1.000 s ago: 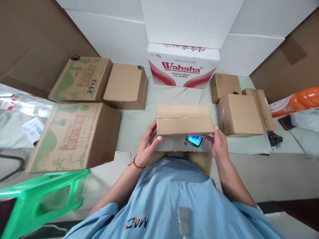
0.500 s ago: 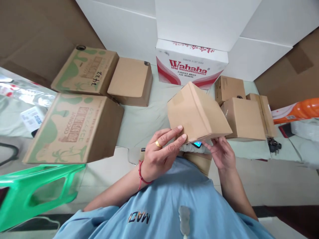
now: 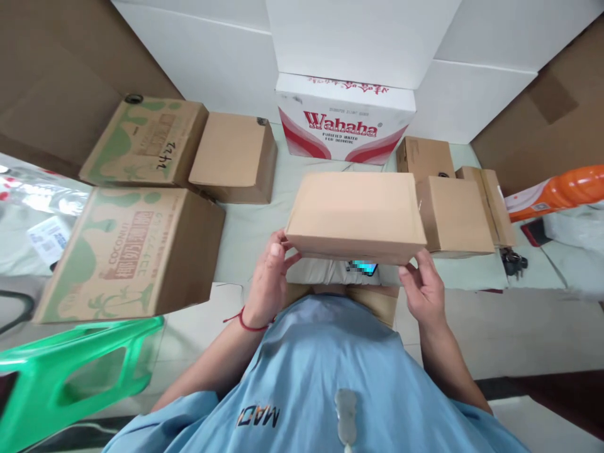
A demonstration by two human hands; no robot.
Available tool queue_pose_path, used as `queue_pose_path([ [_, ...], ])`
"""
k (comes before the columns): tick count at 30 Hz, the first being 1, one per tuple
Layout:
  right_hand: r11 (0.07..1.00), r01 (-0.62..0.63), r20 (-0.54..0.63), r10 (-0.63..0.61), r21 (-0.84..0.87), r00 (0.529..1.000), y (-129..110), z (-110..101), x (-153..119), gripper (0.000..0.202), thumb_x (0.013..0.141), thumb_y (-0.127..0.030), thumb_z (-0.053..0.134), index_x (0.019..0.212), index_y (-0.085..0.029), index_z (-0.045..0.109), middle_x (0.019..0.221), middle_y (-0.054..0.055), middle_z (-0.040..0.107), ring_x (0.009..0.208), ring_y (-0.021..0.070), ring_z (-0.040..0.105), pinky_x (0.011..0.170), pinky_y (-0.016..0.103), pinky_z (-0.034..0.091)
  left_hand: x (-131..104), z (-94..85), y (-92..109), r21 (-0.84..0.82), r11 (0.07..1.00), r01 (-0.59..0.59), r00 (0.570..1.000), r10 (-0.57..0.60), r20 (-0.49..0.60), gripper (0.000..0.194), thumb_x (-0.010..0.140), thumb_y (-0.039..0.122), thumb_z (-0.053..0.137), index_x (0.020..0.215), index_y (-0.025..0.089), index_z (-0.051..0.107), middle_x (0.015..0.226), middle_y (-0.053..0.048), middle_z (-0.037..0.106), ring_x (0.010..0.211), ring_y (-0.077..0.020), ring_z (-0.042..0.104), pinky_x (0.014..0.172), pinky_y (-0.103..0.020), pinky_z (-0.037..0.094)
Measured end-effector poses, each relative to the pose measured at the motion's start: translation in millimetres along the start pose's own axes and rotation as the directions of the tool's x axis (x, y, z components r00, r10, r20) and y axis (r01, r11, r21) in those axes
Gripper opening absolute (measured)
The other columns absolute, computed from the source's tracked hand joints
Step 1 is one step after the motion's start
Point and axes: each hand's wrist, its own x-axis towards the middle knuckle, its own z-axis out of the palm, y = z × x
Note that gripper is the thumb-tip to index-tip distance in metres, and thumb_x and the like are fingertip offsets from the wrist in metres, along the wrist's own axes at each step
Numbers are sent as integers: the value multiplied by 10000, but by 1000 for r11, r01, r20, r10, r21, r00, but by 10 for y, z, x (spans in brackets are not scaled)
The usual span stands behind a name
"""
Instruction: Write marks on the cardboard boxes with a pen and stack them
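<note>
A plain brown cardboard box (image 3: 356,207) is held level in front of me, its long side toward my body. My left hand (image 3: 272,267) grips its near left corner, fingers partly hidden beneath it. At the near right corner my right hand (image 3: 423,286) holds the lower edge between thumb and fingers. Below the box, a phone (image 3: 364,268) with a lit screen shows in part. Just to the right of the held box stands another plain cardboard box (image 3: 457,214).
Coconut cartons (image 3: 113,251) and a smaller box (image 3: 231,151) stand on the left. A white Wahaha carton (image 3: 344,123) is at the back. On the right lie an orange bottle (image 3: 566,192) and keys (image 3: 513,261). A green stool (image 3: 42,371) sits lower left.
The held box has turned from a tilted, corner-up pose to level. My left hand has moved from its face to the left corner; my right hand stays at the right corner.
</note>
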Motion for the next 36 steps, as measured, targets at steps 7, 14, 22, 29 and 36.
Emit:
queue_pose_path([
  [7, 838, 505, 190, -472, -208, 861, -539, 125, 153, 797, 1015, -176, 667, 1735, -396, 408, 1709, 95, 554, 1475, 344, 617, 1170, 589, 558, 177, -177, -152, -164, 946, 278, 942, -302, -148, 557, 756, 667, 916, 1037, 243, 689, 1033, -7, 722, 851, -153, 683, 729, -243, 596],
  [14, 721, 680, 246, -641, -133, 727, -751, 401, 162, 815, 1021, -67, 615, 1755, -320, 371, 1511, 55, 737, 1361, 230, 662, 1119, 423, 617, 214, -344, -293, -253, 876, 411, 904, -427, -8, 730, 884, 870, 638, 1195, 218, 744, 1031, -97, 834, 848, -291, 808, 709, -416, 686],
  [22, 797, 530, 45, -542, -288, 839, -602, 313, 270, 692, 1054, -149, 631, 1701, -341, 479, 1445, 117, 737, 1296, 302, 683, 1068, 511, 608, 195, -401, -298, -262, 896, 360, 913, -395, -97, 648, 779, 844, 763, 838, 199, 757, 749, -51, 769, 646, -189, 728, 614, -296, 624],
  [29, 948, 205, -85, -232, -245, 969, -550, 104, 298, 380, 1066, -300, 682, 1438, -348, 740, 1270, 60, 825, 887, 223, 789, 802, 381, 667, 106, -314, 128, -146, 989, -26, 974, -8, -229, 475, 910, 698, 724, 837, 246, 851, 868, -46, 826, 857, -182, 769, 852, -300, 660],
  [36, 987, 11, 60, -21, 161, 998, -226, 25, 321, 451, 1009, -444, 754, 1452, -360, 746, 1439, 57, 750, 1352, 303, 709, 1143, 516, 621, 59, -336, 357, 71, 968, -241, 969, 237, 64, 583, 791, 532, 923, 1329, 324, 831, 1496, -69, 745, 1525, -410, 589, 1241, -588, 554],
])
